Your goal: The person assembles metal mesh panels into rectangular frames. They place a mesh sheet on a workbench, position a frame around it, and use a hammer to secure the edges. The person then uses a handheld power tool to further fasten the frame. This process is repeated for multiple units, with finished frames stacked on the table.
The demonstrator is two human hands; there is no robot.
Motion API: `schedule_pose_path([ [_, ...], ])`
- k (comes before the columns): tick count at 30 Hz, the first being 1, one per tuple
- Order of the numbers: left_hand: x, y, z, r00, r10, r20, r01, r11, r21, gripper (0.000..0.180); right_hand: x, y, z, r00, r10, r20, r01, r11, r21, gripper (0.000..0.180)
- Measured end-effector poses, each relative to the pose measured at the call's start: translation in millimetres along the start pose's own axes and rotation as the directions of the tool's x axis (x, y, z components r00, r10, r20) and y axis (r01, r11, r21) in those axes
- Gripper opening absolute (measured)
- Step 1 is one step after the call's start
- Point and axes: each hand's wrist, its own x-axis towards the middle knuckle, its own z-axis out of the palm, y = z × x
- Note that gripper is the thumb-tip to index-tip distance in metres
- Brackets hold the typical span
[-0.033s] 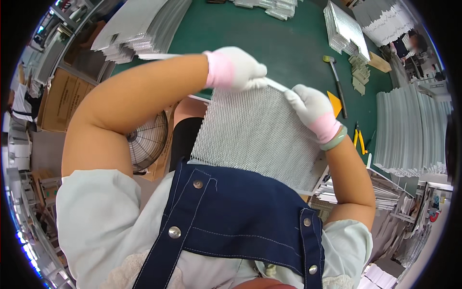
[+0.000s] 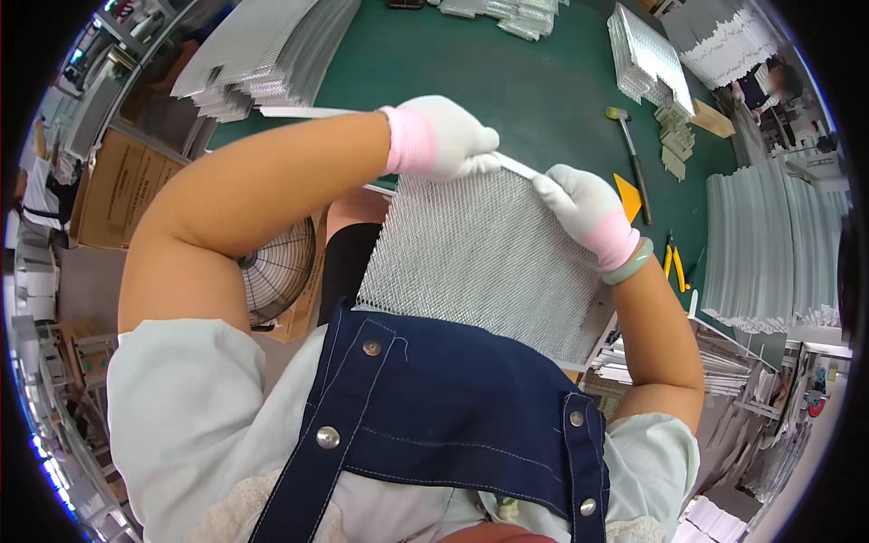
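Note:
A silver expanded-metal mesh panel (image 2: pixel 480 253) leans between my apron and the green table's near edge. Along its far edge runs a thin white strip (image 2: pixel 518 166), and its left end sticks out past my left forearm. My left hand (image 2: pixel 445 138), in a white glove with a pink cuff, is closed over the strip near the panel's far left corner. At the far right corner, my gloved right hand (image 2: pixel 579 201) pinches the strip between thumb and fingers. The fingertips under the strip are hidden, as is the panel's near edge behind the apron.
On the green table (image 2: pixel 471 77) are a hammer (image 2: pixel 634 163), a yellow triangular piece (image 2: pixel 626 196) and yellow-handled pliers (image 2: pixel 673 262). Stacked mesh panels (image 2: pixel 272 63) stand far left; long pale strips (image 2: pixel 769 249) are piled right. A floor fan (image 2: pixel 281 271) stands below left.
Both hands, the strip and the panel's far edge have shifted slightly nearer to me. The grip of each hand is unchanged.

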Motion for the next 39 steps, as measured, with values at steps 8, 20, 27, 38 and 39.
schedule_pose_path([
  [8,6,-7,23,0.999,-0.015,-0.049,0.017,0.999,0.03,0.041,-9,8,0,0.997,0.077,0.027,-0.067,0.959,-0.275,0.051],
  [20,15,-18,39,0.998,-0.039,0.044,0.043,0.995,-0.09,0.047,-5,16,13,0.992,0.106,0.071,-0.083,0.958,-0.273,0.055],
  [27,6,-3,51,0.994,-0.105,-0.025,0.104,0.993,-0.059,0.044,-12,12,20,0.987,0.141,0.079,-0.121,0.968,-0.221,0.053],
  [38,34,18,37,0.996,-0.069,0.065,0.075,0.992,-0.103,0.043,-6,41,2,0.938,0.178,0.296,-0.271,0.912,0.309,0.045],
  [39,33,18,38,0.997,-0.072,0.029,0.075,0.992,-0.098,0.042,-8,40,2,0.957,0.162,0.239,-0.22,0.947,0.236,0.044],
])
